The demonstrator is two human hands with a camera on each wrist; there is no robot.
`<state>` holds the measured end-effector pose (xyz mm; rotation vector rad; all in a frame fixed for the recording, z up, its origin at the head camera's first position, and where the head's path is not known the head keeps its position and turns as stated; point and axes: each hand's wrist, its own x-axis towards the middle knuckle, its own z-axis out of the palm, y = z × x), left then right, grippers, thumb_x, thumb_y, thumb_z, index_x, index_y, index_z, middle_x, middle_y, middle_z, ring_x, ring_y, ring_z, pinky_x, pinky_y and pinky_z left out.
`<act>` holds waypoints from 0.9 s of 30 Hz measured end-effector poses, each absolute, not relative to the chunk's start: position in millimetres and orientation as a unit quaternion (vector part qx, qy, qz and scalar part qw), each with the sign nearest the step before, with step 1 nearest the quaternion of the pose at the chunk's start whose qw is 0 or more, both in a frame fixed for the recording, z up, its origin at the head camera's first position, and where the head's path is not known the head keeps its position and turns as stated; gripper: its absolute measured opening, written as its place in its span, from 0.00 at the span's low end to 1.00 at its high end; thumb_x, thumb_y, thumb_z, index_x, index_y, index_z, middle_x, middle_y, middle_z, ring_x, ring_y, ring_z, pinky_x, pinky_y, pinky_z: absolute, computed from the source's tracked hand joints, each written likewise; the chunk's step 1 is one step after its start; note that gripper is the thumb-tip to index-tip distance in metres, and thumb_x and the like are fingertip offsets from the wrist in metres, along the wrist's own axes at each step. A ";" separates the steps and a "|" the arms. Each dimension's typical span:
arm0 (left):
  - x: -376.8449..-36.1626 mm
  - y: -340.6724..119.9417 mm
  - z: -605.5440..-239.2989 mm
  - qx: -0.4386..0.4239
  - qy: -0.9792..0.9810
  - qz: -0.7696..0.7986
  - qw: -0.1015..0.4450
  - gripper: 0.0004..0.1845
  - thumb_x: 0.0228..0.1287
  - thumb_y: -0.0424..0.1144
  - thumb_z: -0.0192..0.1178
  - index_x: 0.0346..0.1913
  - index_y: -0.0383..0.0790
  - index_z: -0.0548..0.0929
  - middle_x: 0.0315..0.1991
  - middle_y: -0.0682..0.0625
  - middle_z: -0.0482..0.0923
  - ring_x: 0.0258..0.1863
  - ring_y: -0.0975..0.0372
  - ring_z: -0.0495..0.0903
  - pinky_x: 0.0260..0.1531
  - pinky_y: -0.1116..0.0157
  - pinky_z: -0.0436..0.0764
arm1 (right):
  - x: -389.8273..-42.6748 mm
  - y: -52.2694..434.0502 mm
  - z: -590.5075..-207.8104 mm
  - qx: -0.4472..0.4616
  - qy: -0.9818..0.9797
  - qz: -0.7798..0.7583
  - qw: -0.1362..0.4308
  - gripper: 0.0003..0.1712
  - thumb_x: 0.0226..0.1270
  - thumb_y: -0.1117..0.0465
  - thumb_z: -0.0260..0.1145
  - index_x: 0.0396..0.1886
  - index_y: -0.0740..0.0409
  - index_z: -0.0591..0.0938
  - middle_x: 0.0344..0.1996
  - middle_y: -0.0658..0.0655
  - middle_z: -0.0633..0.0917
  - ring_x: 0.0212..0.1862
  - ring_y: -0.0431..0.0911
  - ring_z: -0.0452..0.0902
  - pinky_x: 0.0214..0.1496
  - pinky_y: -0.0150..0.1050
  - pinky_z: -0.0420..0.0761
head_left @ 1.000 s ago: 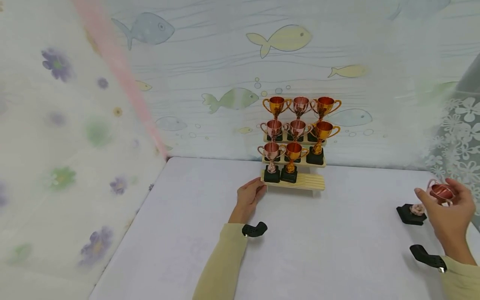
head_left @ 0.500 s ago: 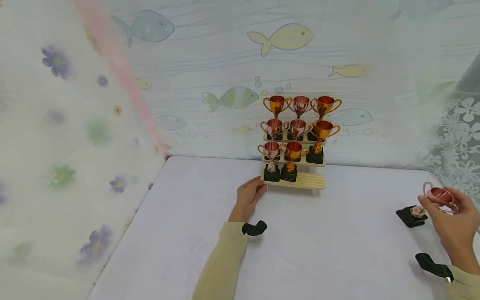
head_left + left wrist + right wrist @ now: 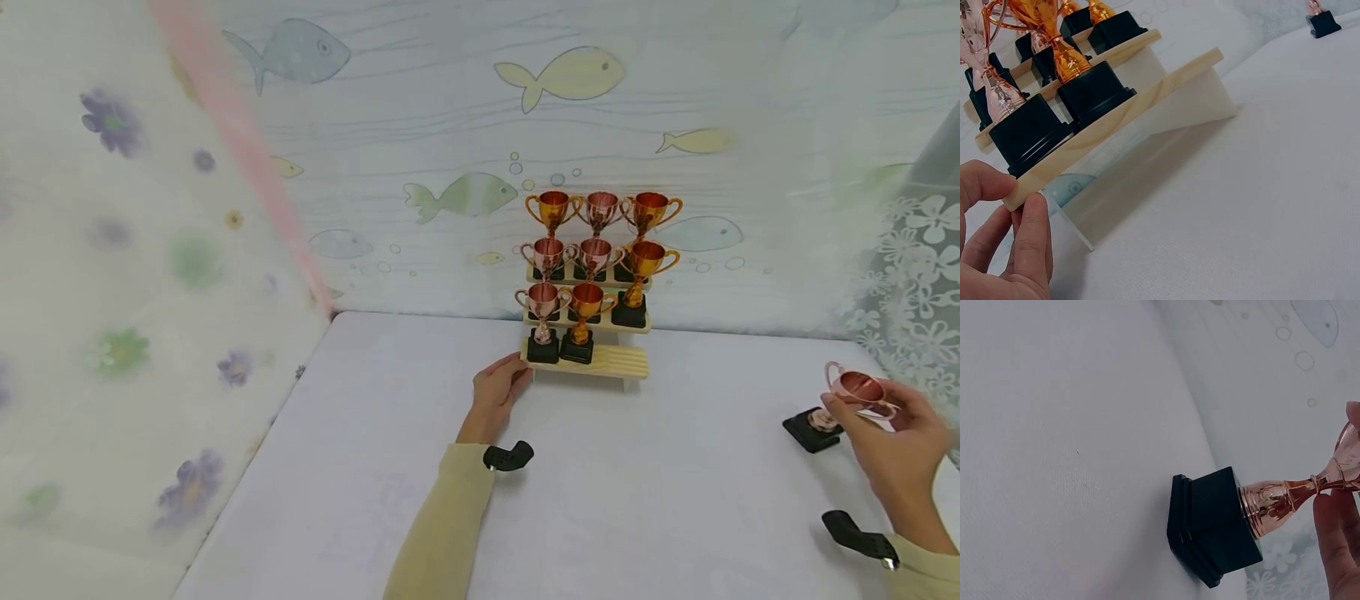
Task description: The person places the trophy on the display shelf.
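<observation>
At four o'clock our right hand (image 3: 896, 433) pinches the rose trophy (image 3: 840, 402) by its cup, stem tilted, black base low-left toward eight o'clock. Farther, at twelve, our left hand (image 3: 498, 390) pinches the wooden stand (image 3: 626, 362)'s near-left corner; its empty slot lies at ten o'clock from the trophy.

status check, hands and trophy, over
Left hand pinches rack front-left corner. Right hand holds pink trophy by its cup, base just off the table. Rack's front-right spot bare, nothing between.
</observation>
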<state>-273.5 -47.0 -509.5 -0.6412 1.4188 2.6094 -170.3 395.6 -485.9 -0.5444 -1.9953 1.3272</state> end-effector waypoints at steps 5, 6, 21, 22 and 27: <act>-274.7 -47.8 -510.5 -0.213 0.468 0.856 0.052 0.19 0.64 0.23 0.62 0.58 0.24 0.81 0.52 0.36 0.82 0.41 0.60 0.84 0.52 0.63 0.86 | -175.5 384.6 -484.7 -0.168 -0.760 0.526 0.344 0.31 0.50 0.79 0.75 0.54 0.51 0.85 0.39 0.34 0.81 0.39 0.30 0.75 0.38 0.12 0.76; -274.6 -47.9 -510.4 -0.214 0.467 0.857 0.052 0.19 0.64 0.22 0.62 0.59 0.24 0.81 0.53 0.35 0.82 0.42 0.60 0.84 0.52 0.63 0.86 | -176.5 382.6 -484.4 -0.166 -0.759 0.529 0.342 0.31 0.49 0.79 0.75 0.54 0.52 0.85 0.38 0.34 0.81 0.39 0.30 0.75 0.38 0.12 0.76; -274.5 -48.4 -511.8 -0.214 0.461 0.860 0.055 0.19 0.64 0.23 0.63 0.59 0.25 0.81 0.54 0.34 0.81 0.42 0.60 0.85 0.52 0.63 0.86 | -185.7 349.4 -478.0 -0.131 -0.764 0.552 0.307 0.31 0.48 0.82 0.75 0.51 0.54 0.84 0.40 0.40 0.83 0.37 0.32 0.78 0.37 0.15 0.79; -274.7 -48.3 -512.0 -0.214 0.459 0.861 0.055 0.19 0.64 0.23 0.63 0.59 0.25 0.81 0.54 0.35 0.81 0.42 0.60 0.85 0.53 0.63 0.86 | -186.4 346.8 -477.5 -0.130 -0.765 0.553 0.303 0.31 0.48 0.82 0.75 0.51 0.53 0.84 0.39 0.40 0.83 0.37 0.32 0.78 0.37 0.15 0.79; -275.5 -48.1 -514.0 -0.218 0.457 0.861 0.052 0.19 0.64 0.23 0.63 0.59 0.25 0.81 0.55 0.34 0.81 0.43 0.59 0.85 0.53 0.63 0.86 | -189.8 333.8 -475.7 -0.112 -0.782 0.540 0.291 0.31 0.47 0.81 0.76 0.53 0.57 0.85 0.40 0.38 0.83 0.39 0.32 0.77 0.37 0.14 0.79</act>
